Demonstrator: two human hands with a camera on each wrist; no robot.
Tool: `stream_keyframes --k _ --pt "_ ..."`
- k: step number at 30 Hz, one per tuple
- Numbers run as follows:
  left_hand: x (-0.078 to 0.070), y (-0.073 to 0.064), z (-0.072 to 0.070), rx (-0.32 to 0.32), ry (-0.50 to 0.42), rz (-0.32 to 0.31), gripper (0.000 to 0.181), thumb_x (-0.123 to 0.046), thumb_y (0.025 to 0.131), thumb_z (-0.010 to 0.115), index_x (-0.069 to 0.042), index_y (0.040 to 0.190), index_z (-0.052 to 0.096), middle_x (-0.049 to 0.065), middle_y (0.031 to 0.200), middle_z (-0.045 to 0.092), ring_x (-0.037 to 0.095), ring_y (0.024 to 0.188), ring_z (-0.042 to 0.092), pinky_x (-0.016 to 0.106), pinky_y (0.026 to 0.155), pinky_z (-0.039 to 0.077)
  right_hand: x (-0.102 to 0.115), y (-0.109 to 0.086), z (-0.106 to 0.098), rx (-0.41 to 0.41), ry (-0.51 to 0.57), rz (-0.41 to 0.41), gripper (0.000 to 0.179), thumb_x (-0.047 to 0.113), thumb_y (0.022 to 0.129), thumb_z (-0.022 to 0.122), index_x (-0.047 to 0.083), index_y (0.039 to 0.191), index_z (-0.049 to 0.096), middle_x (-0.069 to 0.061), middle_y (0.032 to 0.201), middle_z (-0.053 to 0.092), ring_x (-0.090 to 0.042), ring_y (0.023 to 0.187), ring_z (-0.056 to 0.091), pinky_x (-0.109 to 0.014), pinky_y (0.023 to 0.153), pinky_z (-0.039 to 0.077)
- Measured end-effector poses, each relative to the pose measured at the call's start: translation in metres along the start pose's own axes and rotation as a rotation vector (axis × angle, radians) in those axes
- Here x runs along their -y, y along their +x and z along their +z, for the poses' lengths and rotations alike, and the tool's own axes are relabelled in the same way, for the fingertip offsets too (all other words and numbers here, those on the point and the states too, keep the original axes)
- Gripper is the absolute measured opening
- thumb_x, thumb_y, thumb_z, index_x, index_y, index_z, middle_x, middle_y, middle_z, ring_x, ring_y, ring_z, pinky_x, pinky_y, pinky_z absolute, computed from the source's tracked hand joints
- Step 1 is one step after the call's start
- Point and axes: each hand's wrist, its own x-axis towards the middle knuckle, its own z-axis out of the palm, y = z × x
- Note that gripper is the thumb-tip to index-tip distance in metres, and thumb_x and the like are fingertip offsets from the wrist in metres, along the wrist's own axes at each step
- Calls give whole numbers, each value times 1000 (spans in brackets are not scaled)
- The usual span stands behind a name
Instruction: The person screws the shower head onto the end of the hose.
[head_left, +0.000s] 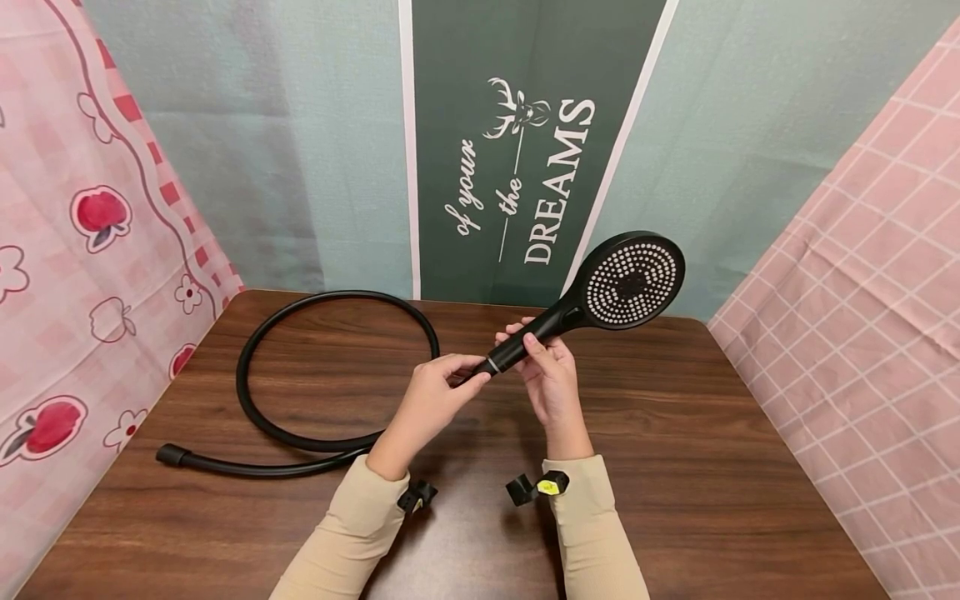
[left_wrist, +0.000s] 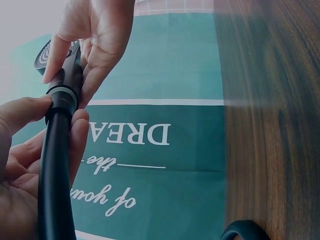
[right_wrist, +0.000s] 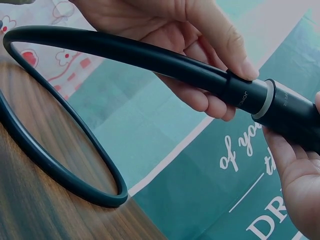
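Observation:
A black hand shower (head_left: 633, 283) is held up over the table, its round face of pale nozzles tilted toward the head camera. My right hand (head_left: 553, 383) grips its handle, thumb on top and fingers beneath. At the handle's lower end, my left hand (head_left: 437, 390) pinches the connector (right_wrist: 245, 95) of a black shower hose (head_left: 262, 472) between thumb and fingers. Connector and handle (right_wrist: 295, 112) are in line, with a pale ring showing between them. In the left wrist view, the hose (left_wrist: 54, 170) runs back over the left palm.
The hose lies in a wide loop on the left of the brown wooden table (head_left: 675, 500), its loose end fitting (head_left: 172, 455) near the left edge. A green printed cloth (head_left: 465, 50) hangs behind; pink patterned cloths stand at both sides. Small black cameras sit on both wrists.

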Motion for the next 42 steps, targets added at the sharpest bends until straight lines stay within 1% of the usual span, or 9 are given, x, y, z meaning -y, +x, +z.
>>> stream_keyframes --k 5,10,13,18,25,32,38,42 --pt "0 0 0 -1 -2 -2 25 -19 92 72 -10 115 74 7 102 74 19 91 71 35 80 59 1 0 1 -2 2 2 23 4 102 50 -2 125 49 -3 103 74 -17 98 74 -32 93 56" --pt "1 1 -1 -3 -9 6 25 -19 92 72 -9 115 74 7 101 74 18 88 70 32 77 58 0 1 0 1 11 6 23 5 102 51 -3 124 49 -3 104 74 -17 98 74 -32 93 56" --pt "1 1 -1 -3 -8 13 24 -19 92 71 -9 114 74 7 100 74 17 87 69 30 76 57 0 1 0 7 19 8 22 5 102 51 -1 123 49 -3 104 74 -17 99 74 -32 94 56" --pt "0 0 -1 6 -13 2 24 -19 93 71 -10 114 74 6 99 74 15 85 69 27 74 56 1 0 0 21 24 5 18 4 103 50 2 121 52 -3 104 74 -17 99 74 -32 94 56" --pt "-2 0 -1 3 -8 2 24 -19 93 71 -9 114 74 6 100 74 16 87 70 30 76 58 2 0 1 30 24 -2 19 3 103 47 7 118 57 -3 104 74 -17 99 74 -32 94 56" --pt "0 0 -1 2 -23 -20 26 -19 92 72 -10 116 74 6 101 74 16 90 70 33 78 58 1 0 0 21 19 4 18 3 103 48 9 117 58 -3 104 73 -17 99 74 -32 95 56" --pt "1 1 0 4 -17 -10 25 -18 92 71 -10 116 74 6 102 74 16 89 70 33 78 58 1 0 0 19 14 4 17 4 103 50 9 117 58 -3 105 73 -17 100 74 -32 95 55" --pt "0 0 1 -4 -2 8 25 -17 92 72 -9 116 74 6 102 74 16 90 71 32 79 59 2 0 0 19 15 4 17 4 102 51 9 117 59 -3 105 73 -17 100 74 -32 95 56"
